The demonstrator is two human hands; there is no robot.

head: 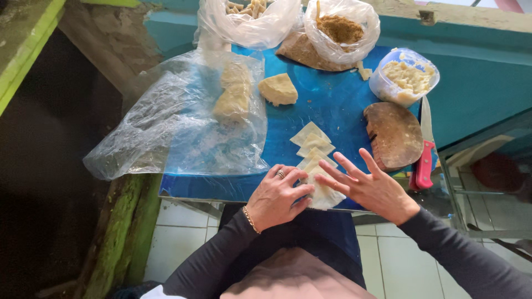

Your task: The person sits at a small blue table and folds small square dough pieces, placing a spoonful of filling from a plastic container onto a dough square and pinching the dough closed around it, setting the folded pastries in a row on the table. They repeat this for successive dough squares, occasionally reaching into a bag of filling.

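My left hand, with a ring and a bracelet, presses its curled fingers onto a pale folded dough wrapper at the near edge of the blue table. My right hand hovers spread over the same wrapper, fingertips touching it. Beyond it lie several more flat dough wrappers in a row. A lump of dough sits farther back.
A large clear plastic bag with dough inside hangs over the table's left side. Behind are two bags, one with brown filling, and a plastic tub. A round wooden board and a red-handled knife lie at right.
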